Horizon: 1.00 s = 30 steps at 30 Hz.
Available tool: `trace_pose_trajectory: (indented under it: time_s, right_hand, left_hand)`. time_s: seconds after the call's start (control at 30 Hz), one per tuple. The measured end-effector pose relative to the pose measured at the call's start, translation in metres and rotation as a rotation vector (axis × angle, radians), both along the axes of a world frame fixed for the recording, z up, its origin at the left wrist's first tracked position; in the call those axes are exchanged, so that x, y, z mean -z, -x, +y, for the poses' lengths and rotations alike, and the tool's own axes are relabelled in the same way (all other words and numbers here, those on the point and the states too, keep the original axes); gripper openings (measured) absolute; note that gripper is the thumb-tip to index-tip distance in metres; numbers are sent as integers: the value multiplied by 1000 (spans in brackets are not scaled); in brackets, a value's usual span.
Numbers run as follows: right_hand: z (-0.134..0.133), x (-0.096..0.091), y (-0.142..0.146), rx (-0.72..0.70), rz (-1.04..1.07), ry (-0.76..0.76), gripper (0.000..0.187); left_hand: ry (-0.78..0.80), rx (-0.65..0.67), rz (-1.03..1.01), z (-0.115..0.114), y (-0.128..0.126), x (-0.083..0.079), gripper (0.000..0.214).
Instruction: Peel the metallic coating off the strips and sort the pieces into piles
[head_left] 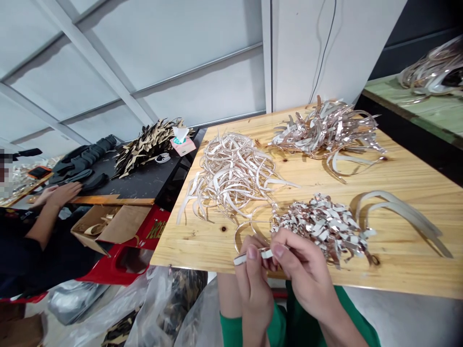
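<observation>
My left hand [255,284] and my right hand [304,270] are together at the near edge of the wooden table [202,241]. Both pinch one thin white strip [241,259] between thumb and fingers. Just beyond my right hand lies a heap of short shiny metallic pieces [321,224]. A pile of long curved pale strips [231,176] sits further left. Another tangle of rose-metallic strips [327,127] lies at the far side. Two long grey curved strips [398,209] rest at the right.
Another person's hand [60,193] rests on a black table [144,180] at left, beside dark pieces [85,161], tan-black cutouts [148,144] and a tissue pack [181,140]. A cardboard box [108,226] and plastic bags [162,308] lie below. A green bench [427,108] holds more strips.
</observation>
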State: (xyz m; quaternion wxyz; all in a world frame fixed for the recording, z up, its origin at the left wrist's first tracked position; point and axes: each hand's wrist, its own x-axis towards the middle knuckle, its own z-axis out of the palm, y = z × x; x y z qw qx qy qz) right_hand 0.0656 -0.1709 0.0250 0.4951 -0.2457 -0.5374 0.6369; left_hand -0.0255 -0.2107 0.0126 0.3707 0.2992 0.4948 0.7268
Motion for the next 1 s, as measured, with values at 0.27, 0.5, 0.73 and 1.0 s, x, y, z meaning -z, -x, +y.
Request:
trace_pose_trajectory:
  time_s: [0.27, 0.5, 0.73, 1.0]
  right_hand:
    - [4, -8, 6, 90, 403, 437, 40]
    - [6, -23, 17, 128, 694, 543, 37]
    - [-2, -7, 21, 47, 454, 338, 39]
    - [0, -31, 25, 22, 633, 481, 38]
  left_hand:
    - [-175, 248, -442, 16, -4, -10, 49]
    - [-15, 63, -469, 9, 5, -16, 53]
    - [117, 1, -79, -4, -6, 5, 51]
    - [116, 36, -121, -4, 0, 0, 55]
